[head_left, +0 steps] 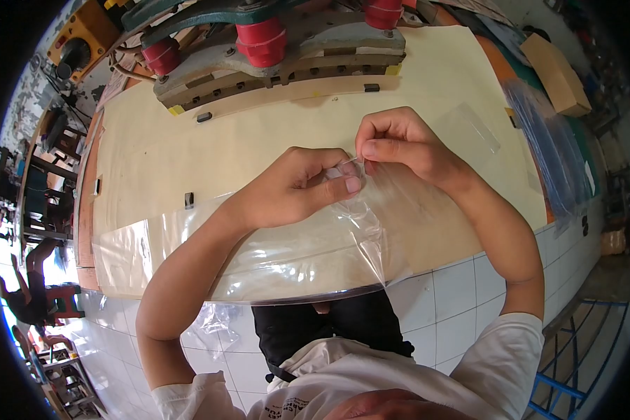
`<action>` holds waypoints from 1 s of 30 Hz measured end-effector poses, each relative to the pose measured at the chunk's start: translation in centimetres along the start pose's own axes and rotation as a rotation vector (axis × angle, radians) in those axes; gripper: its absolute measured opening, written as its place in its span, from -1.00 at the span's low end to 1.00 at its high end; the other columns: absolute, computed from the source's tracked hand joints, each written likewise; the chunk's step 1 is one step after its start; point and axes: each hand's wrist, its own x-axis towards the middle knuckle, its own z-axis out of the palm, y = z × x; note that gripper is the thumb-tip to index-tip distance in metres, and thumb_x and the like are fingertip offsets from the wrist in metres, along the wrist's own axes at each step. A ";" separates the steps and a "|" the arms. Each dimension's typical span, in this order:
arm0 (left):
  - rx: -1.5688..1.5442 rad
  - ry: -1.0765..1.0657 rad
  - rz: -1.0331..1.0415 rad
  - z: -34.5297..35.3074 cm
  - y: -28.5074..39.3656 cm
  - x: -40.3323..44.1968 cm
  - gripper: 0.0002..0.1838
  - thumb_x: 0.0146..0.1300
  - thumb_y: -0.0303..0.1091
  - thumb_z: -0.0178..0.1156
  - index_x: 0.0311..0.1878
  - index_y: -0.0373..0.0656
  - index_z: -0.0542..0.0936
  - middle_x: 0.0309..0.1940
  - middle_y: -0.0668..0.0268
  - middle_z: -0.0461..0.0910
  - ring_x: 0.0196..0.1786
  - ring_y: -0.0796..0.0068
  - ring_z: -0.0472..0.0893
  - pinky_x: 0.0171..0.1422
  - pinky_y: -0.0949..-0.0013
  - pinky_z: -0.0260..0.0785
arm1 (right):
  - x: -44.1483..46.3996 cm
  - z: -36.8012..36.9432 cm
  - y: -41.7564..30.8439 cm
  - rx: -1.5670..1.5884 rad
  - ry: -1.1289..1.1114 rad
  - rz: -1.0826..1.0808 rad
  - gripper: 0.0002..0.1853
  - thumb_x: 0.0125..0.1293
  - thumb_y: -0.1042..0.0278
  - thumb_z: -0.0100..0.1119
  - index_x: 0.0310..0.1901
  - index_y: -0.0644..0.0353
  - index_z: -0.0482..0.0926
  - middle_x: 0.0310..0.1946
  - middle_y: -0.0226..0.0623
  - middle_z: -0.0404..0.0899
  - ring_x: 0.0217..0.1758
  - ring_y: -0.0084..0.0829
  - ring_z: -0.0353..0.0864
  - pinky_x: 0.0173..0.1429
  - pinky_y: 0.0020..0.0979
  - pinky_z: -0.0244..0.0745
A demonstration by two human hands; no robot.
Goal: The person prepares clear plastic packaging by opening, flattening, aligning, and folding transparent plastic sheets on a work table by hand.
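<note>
A large sheet of clear plastic film (287, 255) lies across the front of the table and hangs a little over its edge. My left hand (297, 183) is closed on a gathered part of the film, thumb on top. Just to its right, my right hand (402, 143) pinches the film's edge between thumb and fingertips. The two hands almost touch, and the film between them is creased and lifted off the table. Whether it is a single sheet or a bag, I cannot tell.
Across the back of the table stands a heavy metal press (280, 66) with red insulators (261, 42). Small dark blocks (204, 117) sit on the cream-coloured board (147, 154). Stacked bluish plastic sheets (549, 154) and a cardboard box (556, 73) are at right. Another person (31, 280) is far left.
</note>
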 end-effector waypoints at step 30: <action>-0.120 -0.002 0.016 0.3 0.8 -0.1 -0.75 0.47 -0.30 0.12 -0.06 -0.35 0.56 -0.18 0.35 0.57 -0.13 0.63 0.48 0.03 0.46 0.38 | 0.1 -0.4 0.2 -0.045 -0.021 -0.006 -0.72 0.42 0.23 0.10 -0.31 0.29 0.56 -0.41 -0.38 0.56 -0.32 -0.58 0.51 -0.15 -0.51 0.42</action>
